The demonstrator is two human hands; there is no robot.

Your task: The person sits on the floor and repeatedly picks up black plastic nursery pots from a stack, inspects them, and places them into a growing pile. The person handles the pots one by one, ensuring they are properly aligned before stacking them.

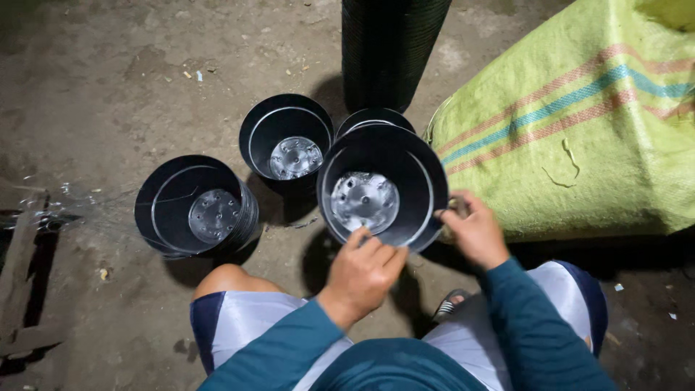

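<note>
A person crouches on the dirt floor, and both hands hold up a round black plastic plant pot with a holed, shiny bottom, at the middle of the scene just above the knees. The left hand is closed on the near rim, fingertips hooked over the edge; the right hand pinches the right rim, thumb and fingers shut on the thin wall. The pot looks light and thin-walled, somewhat flexible, its smooth surface likely a little slippery, so the rolled rim seems the surest place to grasp. Just behind it sits another black pot, mostly hidden. To the left stand a second open black pot and a low nested stack of black pots. A tall black column of stacked pots rises at the far side, and a green woven sack with coloured stripes lies at the right.
</note>
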